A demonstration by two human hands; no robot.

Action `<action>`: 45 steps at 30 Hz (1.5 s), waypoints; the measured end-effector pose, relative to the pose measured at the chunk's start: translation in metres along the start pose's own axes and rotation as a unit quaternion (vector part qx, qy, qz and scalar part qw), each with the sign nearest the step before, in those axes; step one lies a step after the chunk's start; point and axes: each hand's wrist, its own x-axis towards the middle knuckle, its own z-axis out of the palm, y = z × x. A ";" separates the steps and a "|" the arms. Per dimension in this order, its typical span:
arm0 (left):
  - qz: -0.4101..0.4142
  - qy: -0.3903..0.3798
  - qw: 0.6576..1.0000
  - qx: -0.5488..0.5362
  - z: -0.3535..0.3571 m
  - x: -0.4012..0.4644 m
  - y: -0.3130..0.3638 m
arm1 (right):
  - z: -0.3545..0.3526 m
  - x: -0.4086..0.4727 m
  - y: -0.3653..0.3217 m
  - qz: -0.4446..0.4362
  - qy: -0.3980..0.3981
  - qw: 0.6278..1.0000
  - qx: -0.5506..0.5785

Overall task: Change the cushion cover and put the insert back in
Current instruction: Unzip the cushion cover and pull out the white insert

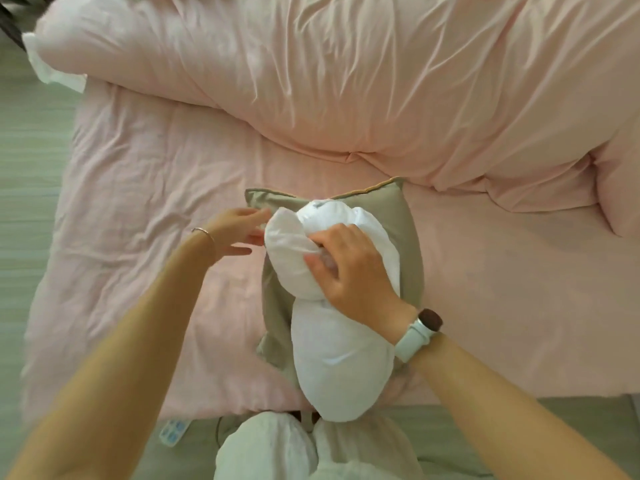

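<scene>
Your right hand (pixel 349 271) grips the bunched white fabric insert (pixel 332 327), lying atop the flat olive-green cushion cover (pixel 391 209) near the bed's (pixel 138 188) front edge. Left hand (pixel 239 230) released, fingers straight, just beside the insert. Insert not yet inside; stuffing & closing left, I'd judge.

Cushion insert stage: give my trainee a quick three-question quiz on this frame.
1. True or false: the white insert is fully inside the olive cover.
2. Which hand grips the insert: A left, B right?
3. What surface does the cover lie on?

Key:
1. False, it lies bunched on top of the cover.
2. B, the right hand; the left hand is open beside it.
3. The pink bed sheet.
</scene>
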 end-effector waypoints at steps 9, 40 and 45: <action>0.235 0.208 0.921 0.233 -0.011 -0.010 0.006 | 0.040 -0.005 -0.011 0.143 0.035 0.967 0.208; 0.383 0.330 0.813 0.288 0.010 -0.032 -0.073 | 0.051 0.085 0.031 -0.056 -0.106 0.993 -0.013; 0.357 0.313 0.827 0.301 0.009 0.011 -0.063 | 0.052 0.064 0.046 0.135 -0.105 0.984 -0.059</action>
